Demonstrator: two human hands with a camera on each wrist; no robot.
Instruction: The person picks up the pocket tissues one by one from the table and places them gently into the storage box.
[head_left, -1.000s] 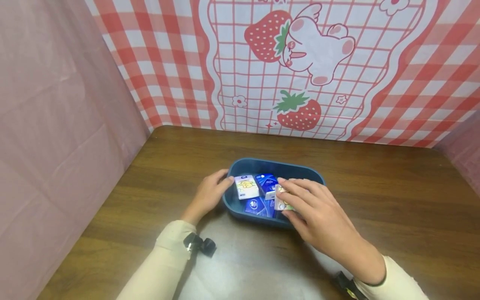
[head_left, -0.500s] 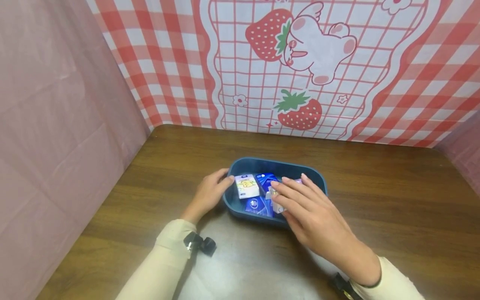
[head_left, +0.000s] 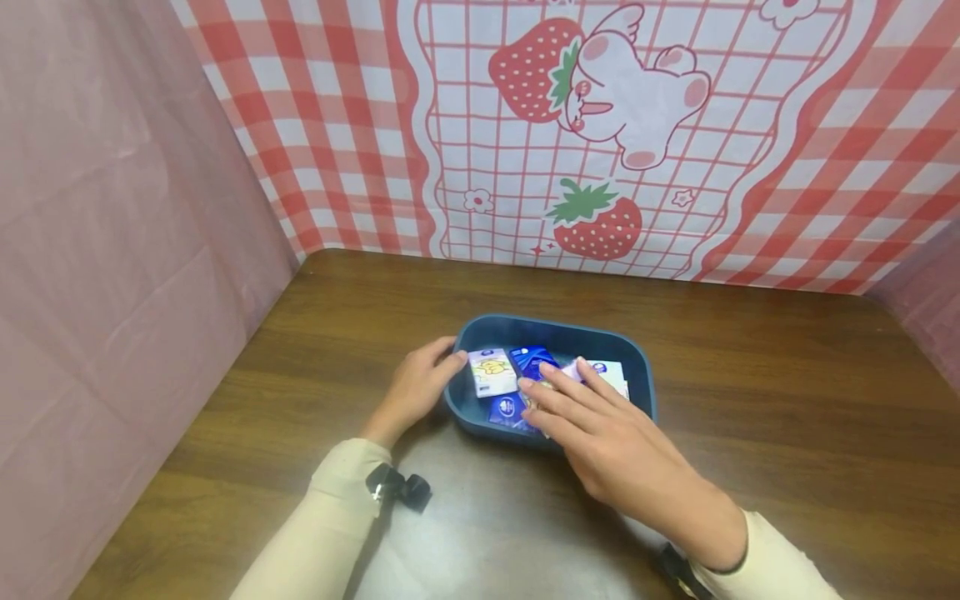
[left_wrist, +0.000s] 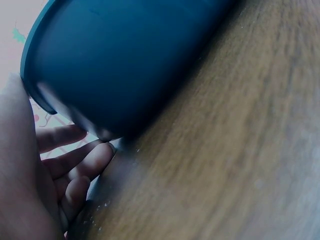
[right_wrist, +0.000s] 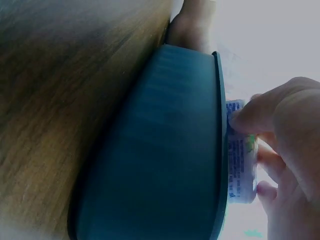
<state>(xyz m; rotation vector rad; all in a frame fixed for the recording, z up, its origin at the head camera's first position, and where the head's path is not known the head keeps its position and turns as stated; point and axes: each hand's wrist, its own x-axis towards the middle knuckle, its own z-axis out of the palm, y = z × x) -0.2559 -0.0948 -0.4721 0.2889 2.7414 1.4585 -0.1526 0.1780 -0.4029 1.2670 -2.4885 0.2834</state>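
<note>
A dark blue oval plastic bin [head_left: 573, 337] stands on the table with several pocket tissue packs inside. My left hand [head_left: 416, 390] holds its left end, thumb at the rim and fingers against the outer wall. My right hand [head_left: 618, 442] reaches over the near right side, gripping a pale tissue pack [right_wrist: 242, 172] between thumb and fingers at rim height; the head view mostly hides this pack. Below lie a white pack with a yellow cartoon [head_left: 492, 375], a blue pack [head_left: 531, 358], another blue pack [head_left: 507, 410] and a white pack [head_left: 613, 373] at right.
The wooden table [head_left: 360, 317] runs back to a red-and-white checked cloth [head_left: 337, 125] with strawberry prints. A pink curtain [head_left: 127, 250] hangs at the left. Black camera straps sit on both wrists, such as the left strap [head_left: 399, 488].
My right hand has shifted left over the bin with the tissue pack, which has tilted out of sight beneath the fingers. The white pack at right has come into view. My left hand stays put.
</note>
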